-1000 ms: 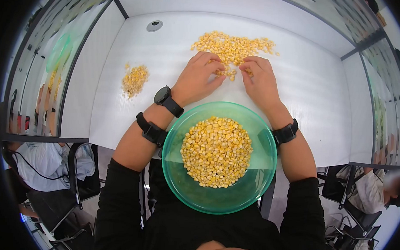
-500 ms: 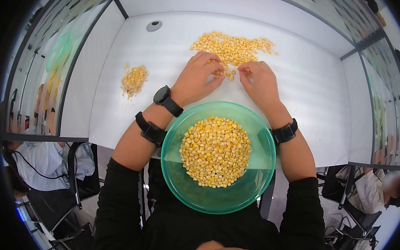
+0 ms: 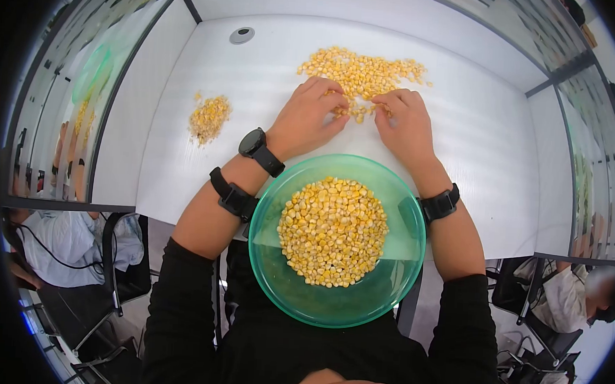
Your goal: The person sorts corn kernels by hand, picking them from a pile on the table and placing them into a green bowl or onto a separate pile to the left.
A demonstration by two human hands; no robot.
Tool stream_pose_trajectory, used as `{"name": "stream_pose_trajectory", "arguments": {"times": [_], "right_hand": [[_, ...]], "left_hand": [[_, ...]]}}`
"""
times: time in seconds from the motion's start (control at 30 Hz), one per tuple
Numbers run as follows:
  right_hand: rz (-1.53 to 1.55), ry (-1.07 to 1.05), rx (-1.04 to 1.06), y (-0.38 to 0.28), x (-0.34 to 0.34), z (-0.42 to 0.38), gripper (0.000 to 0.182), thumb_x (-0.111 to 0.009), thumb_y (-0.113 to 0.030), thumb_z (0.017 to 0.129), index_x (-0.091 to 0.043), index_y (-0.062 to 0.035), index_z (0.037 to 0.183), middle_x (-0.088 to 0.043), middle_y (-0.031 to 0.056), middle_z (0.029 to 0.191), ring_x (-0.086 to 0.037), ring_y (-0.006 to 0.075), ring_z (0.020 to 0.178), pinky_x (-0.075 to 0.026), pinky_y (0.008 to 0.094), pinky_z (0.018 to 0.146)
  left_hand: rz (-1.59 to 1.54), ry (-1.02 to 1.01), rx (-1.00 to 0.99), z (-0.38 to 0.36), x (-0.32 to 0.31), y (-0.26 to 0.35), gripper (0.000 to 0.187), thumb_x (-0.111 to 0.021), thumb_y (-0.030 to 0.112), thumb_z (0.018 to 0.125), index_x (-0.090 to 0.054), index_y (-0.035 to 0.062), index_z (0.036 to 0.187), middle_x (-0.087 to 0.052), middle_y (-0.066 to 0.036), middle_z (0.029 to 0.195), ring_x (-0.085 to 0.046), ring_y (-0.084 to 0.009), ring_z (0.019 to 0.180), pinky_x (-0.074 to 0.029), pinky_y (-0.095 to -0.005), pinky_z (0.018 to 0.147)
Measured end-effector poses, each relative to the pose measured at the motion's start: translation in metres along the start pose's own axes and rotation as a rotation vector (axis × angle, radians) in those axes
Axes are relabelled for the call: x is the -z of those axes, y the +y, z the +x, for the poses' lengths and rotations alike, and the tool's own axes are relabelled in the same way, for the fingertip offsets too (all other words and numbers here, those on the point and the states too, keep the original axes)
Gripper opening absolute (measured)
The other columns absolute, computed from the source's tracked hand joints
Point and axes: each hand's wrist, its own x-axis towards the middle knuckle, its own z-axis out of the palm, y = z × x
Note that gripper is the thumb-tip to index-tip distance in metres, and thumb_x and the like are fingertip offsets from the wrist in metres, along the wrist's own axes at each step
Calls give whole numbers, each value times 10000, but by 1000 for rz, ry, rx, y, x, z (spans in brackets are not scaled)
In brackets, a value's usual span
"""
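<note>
Loose yellow corn kernels lie spread in a pile on the white table. My left hand rests at the near left edge of this pile, its fingers bent and the thumb apart from the index finger, with a few kernels on the table between them. Across a small gap, my right hand has its thumb and curled fingers drawn together around kernels at the pile's near right edge. Close to my body, below both hands, sits a green translucent bowl holding a heap of corn kernels.
A smaller heap of paler kernels and bits lies on the table's left side. A round cable grommet is set in the tabletop. Partitions enclose the table. Other people sit beyond on both sides.
My right hand has shifted slightly right and up along the pile's edge. My left hand stays nearly in place, and the whole view has moved a little.
</note>
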Motion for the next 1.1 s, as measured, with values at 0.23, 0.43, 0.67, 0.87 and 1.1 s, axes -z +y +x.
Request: {"name": "stream_pose_trajectory", "arguments": {"times": [0.23, 0.43, 0.67, 0.87, 1.1], "right_hand": [[-36, -18, 37, -1, 2, -1, 179, -757, -89, 861, -791, -117, 1035, -670, 48, 999, -624, 267, 981, -557, 396, 865], [-91, -28, 106, 4, 1, -1, 114, -762, -104, 883, -779, -96, 995, -665, 47, 992, -626, 262, 954, -554, 398, 854], [177, -49, -9, -6, 0, 3, 94, -715, -126, 968, -745, -73, 1038, -690, 63, 1045, -642, 246, 985, -542, 371, 863], [888, -238, -339, -19, 6, 2, 145, -644, -151, 1071, -705, -56, 1162, -722, 32, 1150, -662, 122, 1054, -510, 278, 933], [1086, -298, -398, -19, 1, 2, 171, -676, -126, 1058, -654, -52, 1211, -707, 13, 1121, -648, 85, 1055, -508, 265, 941]], "left_hand": [[-5, -3, -1, 1, 1, 0, 155, -759, 151, 908, -726, 72, 1038, -642, -112, 1236, -586, -330, 1226, -485, -438, 1058], [6, 2, -5, 1, -1, -1, 154, -756, 152, 910, -727, 73, 1039, -642, -113, 1234, -583, -331, 1228, -482, -442, 1063], [-6, 34, -42, 1, -1, 1, 168, -773, 128, 892, -731, 79, 1047, -655, -96, 1205, -602, -319, 1195, -497, -433, 1034], [-63, 283, -119, 9, 5, 10, 209, -806, 80, 861, -721, 88, 1051, -719, -71, 1014, -676, -301, 972, -555, -395, 878], [-103, 250, -187, 7, 8, 12, 180, -813, 39, 817, -709, 95, 953, -721, -48, 921, -659, -266, 904, -537, -382, 812]]}}
